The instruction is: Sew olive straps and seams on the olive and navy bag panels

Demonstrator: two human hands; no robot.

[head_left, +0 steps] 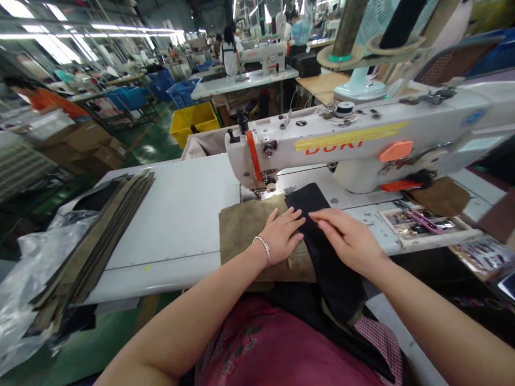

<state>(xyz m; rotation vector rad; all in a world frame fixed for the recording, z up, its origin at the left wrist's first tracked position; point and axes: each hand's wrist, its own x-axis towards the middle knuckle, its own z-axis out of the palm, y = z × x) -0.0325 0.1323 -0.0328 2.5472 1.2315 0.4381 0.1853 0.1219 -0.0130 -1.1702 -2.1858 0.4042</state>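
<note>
An olive-brown fabric panel (pixel 241 230) lies on the sewing machine's table, its far edge close to the needle area. Along its right side runs a black fabric strip (pixel 310 199), which drops over the table's front edge toward my lap. My left hand (pixel 281 233) rests flat across the panel, fingers spread and reaching the black strip. A small gold-coloured metal piece (pixel 289 261) shows just below that palm. Over the strip, my right hand (pixel 346 238) has thumb and index finger pinched together at the strip's surface; what is between them is too small to make out. The white sewing machine (pixel 257 155) stands just beyond both hands.
A stack of olive and black fabric strips (pixel 116 230) lies at the table's left end beside clear plastic wrap (pixel 32 268). To the right sits a small parts tray (pixel 426 225) with a pink-handled tool. Thread cones (pixel 348 32) stand behind the machine. A yellow bin (pixel 195 120) is beyond.
</note>
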